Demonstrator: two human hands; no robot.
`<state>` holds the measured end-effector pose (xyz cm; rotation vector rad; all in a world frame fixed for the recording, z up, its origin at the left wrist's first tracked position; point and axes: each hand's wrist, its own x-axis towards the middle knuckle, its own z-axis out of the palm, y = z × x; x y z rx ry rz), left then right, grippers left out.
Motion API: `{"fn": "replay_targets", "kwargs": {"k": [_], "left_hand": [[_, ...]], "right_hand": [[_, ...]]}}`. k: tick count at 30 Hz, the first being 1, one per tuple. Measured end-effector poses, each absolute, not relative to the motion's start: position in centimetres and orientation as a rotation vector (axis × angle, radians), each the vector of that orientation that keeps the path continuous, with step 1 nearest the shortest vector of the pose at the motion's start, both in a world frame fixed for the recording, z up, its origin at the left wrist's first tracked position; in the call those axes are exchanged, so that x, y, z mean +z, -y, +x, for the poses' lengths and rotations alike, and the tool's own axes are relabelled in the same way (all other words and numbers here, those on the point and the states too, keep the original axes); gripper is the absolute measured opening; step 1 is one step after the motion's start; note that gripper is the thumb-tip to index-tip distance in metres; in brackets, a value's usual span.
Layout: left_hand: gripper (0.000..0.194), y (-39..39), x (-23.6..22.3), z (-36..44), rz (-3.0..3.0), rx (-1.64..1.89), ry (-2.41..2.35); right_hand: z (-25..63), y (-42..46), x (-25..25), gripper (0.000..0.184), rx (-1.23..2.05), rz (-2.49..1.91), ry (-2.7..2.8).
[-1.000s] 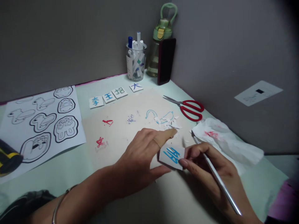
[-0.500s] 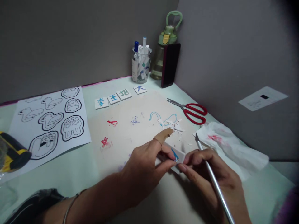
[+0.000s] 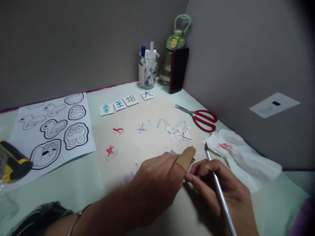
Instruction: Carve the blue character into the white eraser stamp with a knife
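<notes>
My left hand (image 3: pixel 157 186) is closed around a small white carving block (image 3: pixel 174 152), which the hand now mostly hides. A tan bandage (image 3: pixel 186 159) wraps its index finger. My right hand (image 3: pixel 228 193) grips a silver craft knife (image 3: pixel 222 196), its blade pointing up and away from the block. The right thumb and fingertip meet the block's right end beside my left fingers. Just beyond the hands, white shavings (image 3: pixel 183 136) lie on a beige board (image 3: pixel 128 131) with red, purple and blue marks.
Red-handled scissors (image 3: pixel 204 120) and a crumpled, red-stained tissue (image 3: pixel 246 160) lie at right. Several white tiles with characters (image 3: pixel 119 104) line the back. Behind stand a cup of markers (image 3: pixel 148 70), a green bottle (image 3: pixel 176 42) and a phone (image 3: pixel 179 70). A drawing sheet (image 3: pixel 83 141) lies left.
My left hand has turned over and shifted right, so its bandaged finger now covers the block's blue-marked face. The right hand keeps the knife, moved slightly left and down.
</notes>
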<state>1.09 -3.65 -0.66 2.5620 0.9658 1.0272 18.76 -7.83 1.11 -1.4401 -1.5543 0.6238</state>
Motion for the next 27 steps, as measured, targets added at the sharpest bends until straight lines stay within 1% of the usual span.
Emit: {"fn": "replay_targets", "kwargs": {"k": [4,10,15,21,27], "left_hand": [[0.043,3.3,-0.4,1.6,2.452,1.114,-1.007],[0.052,3.1,-0.3,1.9,2.364,1.122,-1.032],[0.055,3.0,-0.4,1.7,2.255,1.155,-1.035],[0.044,2.8,-0.4,1.3,2.129,1.288,-1.016],[0.043,2.8,-0.3,1.1,2.047,1.283,-0.959]], "right_hand": [[18.7,7.5,1.3,0.019,0.699,-1.452,1.502],[18.7,7.2,1.5,0.026,0.858,-1.507,1.373],[19.0,7.0,1.4,0.028,0.918,-1.489,1.324],[19.5,6.7,1.2,0.029,1.003,-1.465,1.253],[20.0,7.0,0.9,0.028,1.043,-1.463,1.222]]}}
